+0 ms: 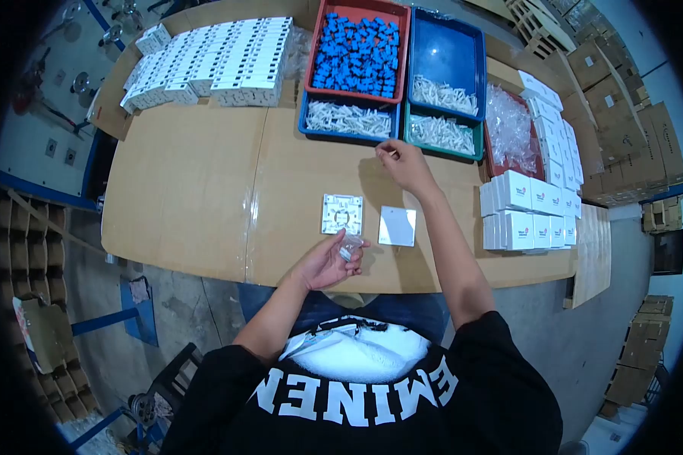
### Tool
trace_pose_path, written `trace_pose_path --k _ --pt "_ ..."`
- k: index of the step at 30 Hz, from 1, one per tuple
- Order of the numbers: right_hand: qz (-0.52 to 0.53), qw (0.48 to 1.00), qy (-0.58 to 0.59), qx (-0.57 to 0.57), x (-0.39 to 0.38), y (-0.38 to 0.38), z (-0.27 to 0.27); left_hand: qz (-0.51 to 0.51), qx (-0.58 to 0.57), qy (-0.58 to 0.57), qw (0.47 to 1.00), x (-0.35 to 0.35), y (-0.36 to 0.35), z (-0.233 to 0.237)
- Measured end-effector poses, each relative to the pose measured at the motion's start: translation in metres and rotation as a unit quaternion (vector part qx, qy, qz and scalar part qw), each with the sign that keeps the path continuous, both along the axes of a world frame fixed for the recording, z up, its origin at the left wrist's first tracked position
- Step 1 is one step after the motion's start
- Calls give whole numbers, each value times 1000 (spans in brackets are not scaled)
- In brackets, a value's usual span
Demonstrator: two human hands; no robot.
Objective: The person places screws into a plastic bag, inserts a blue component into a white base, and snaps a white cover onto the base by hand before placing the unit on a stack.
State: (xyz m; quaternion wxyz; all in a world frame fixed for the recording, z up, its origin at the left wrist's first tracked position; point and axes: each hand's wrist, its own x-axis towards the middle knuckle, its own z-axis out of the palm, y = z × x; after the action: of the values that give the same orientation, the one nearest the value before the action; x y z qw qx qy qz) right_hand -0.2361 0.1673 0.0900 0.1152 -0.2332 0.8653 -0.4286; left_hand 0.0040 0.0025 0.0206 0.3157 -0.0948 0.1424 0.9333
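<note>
My left hand (328, 262), palm up near the front edge of the table, has its fingers curled round a small clear plastic bag (349, 248). Just beyond it lies a square white plate with a round centre opening (342, 214). To the right is a smooth white square cover plate (397, 227), flat on the cardboard. My right hand (404, 164) hovers in front of the bins with its fingers pinched together; what they hold, if anything, is too small to make out. Closest to it are a blue bin (349, 139) and a green bin (442, 151), both with small white plastic pieces.
A red bin (404, 53) of blue parts and a larger blue bin (448, 53) stand at the back. Rows of white boxes (250, 61) fill the back left. At right are stacked white boxes (520, 230) and a pile of clear bags (511, 125). Cardboard (182, 189) covers the table.
</note>
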Motion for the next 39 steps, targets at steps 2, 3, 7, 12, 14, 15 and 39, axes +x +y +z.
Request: trace_pose_path --k 2,3,7,12,14,15,39 --pt "-66 989 111 75 -28 -12 3 -7 -5 -18 1000 -1 0 -1" --pt "-67 988 117 73 -41 -15 -4 -7 -7 -12 1000 -2 0 0" --pt "-64 930 344 113 -77 -28 -20 -12 3 -18 1000 -4 -2 2" --pt "-63 902 397 159 -89 -37 -37 -19 20 -26 999 -4 -3 -4" --pt "-77 903 392 156 -92 -37 -40 -23 19 -29 999 -3 -3 -5" --pt "-78 903 392 156 -92 -35 -38 -25 23 -26 999 -3 -3 -6" --pt "89 993 -70 -23 134 43 48 55 -35 6 998 6 11 27"
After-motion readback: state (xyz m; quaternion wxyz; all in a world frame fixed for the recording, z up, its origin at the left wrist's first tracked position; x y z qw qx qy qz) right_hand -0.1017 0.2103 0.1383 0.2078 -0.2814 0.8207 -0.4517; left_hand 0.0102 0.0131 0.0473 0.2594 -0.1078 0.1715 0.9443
